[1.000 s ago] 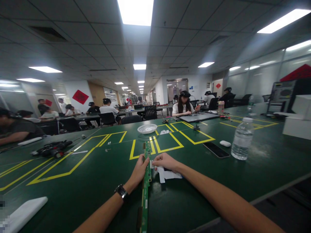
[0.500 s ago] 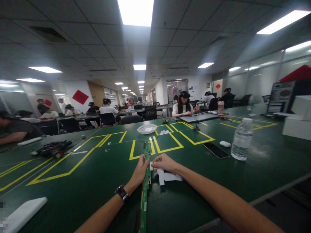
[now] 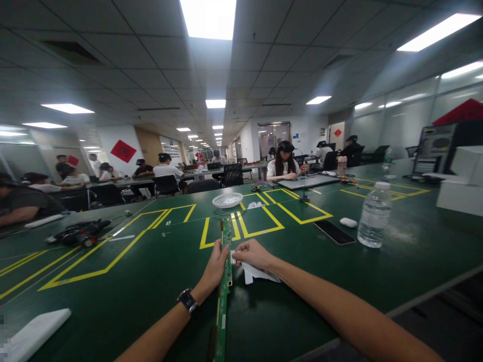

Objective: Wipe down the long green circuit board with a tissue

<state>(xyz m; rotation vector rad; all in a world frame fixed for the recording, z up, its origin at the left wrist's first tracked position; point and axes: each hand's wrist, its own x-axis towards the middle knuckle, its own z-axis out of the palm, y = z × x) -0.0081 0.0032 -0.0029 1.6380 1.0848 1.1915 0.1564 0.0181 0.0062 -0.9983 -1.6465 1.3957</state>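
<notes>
A long, narrow green circuit board (image 3: 222,301) stretches away from me, its near end cut off by the bottom of the view. My left hand (image 3: 213,265) grips it from the left side, thumb lying over the face. At the board's right edge, my right hand (image 3: 253,254) pinches a small white piece (image 3: 233,257); whether it is attached to the board I cannot tell. Below that hand shows a white strip-like sheet (image 3: 257,274), partly covered by the fingers and wrist.
A phone (image 3: 334,232), a white case (image 3: 347,222) and a water bottle (image 3: 374,215) stand to the right. Ahead are a white basket (image 3: 227,200) and yellow tape outlines. Black-and-red equipment (image 3: 77,233) and a white block (image 3: 39,332) lie left. A person sits across the table.
The right hand still pinches the white piece at the board's edge. The white sheet beneath it has shifted, with less of its hanging end showing. The whole view has moved slightly.
</notes>
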